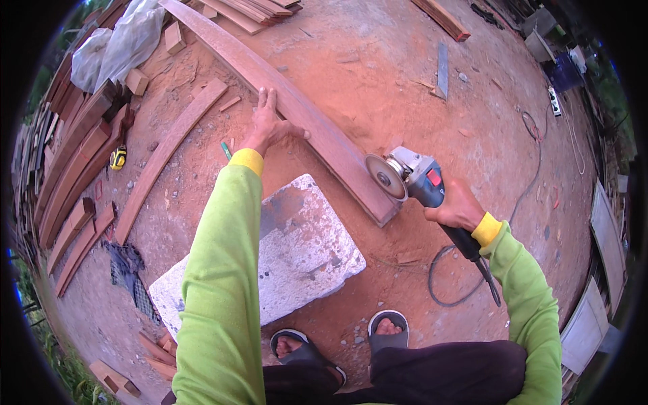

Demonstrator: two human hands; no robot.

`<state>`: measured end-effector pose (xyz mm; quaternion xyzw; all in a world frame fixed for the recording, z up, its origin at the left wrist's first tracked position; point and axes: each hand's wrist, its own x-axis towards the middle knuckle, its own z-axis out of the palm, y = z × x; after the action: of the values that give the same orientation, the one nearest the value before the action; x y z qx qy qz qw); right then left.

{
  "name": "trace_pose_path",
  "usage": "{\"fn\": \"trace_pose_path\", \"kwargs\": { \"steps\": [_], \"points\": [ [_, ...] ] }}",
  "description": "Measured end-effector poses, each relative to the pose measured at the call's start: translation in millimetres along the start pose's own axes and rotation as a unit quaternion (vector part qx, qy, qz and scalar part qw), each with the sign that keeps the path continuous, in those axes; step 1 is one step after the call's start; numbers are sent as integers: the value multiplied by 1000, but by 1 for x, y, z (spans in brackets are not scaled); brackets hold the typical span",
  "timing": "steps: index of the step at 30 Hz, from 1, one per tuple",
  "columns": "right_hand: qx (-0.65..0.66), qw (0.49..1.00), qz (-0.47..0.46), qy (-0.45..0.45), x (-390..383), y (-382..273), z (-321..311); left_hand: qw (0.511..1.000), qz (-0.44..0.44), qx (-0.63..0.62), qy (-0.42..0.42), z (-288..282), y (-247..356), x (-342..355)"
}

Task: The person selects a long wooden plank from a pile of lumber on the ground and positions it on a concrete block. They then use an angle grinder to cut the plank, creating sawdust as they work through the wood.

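A long reddish-brown wooden plank (324, 138) runs from the far left down to the middle. My left hand (273, 127) lies on its left edge with fingers spread, pressing on it. In my right hand (459, 208) is an angle grinder (424, 177), gripped round its blue and black body. Its round disc (386, 177) stands at the plank's right edge close to the near end; whether it touches the wood I cannot tell. Below the plank sits a white, scuffed block (307, 236), partly covered by my left sleeve.
Cut wooden pieces (81, 158) are stacked at the left, beside a yellow tape measure (118, 158). A curved board (169, 158) lies nearer. The grinder's cord (439, 297) loops over the dusty ground at right, toward a white power strip (554, 102). My sandalled feet are below.
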<state>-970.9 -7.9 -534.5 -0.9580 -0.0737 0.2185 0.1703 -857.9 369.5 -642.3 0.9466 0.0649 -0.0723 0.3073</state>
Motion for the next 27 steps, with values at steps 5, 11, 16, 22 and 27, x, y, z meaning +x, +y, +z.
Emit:
{"fn": "trace_pose_path", "kwargs": {
  "steps": [5,11,16,22,27],
  "points": [
    [3,1000,-1,-1,2,0,0,1000,9,-2,8,3,-3,2],
    [-7,1000,21,-22,6,-9,-3,1000,9,-15,17,3,-2,0],
    [-8,1000,0,-8,3,-2,-3,1000,2,2,10,3,0,1],
    [28,1000,-12,-4,-1,-1,-3,999,18,-27,15,1,-2,-1],
    [26,1000,6,-13,2,-9,-5,999,22,-17,35,6,-8,1]
  ]
}}
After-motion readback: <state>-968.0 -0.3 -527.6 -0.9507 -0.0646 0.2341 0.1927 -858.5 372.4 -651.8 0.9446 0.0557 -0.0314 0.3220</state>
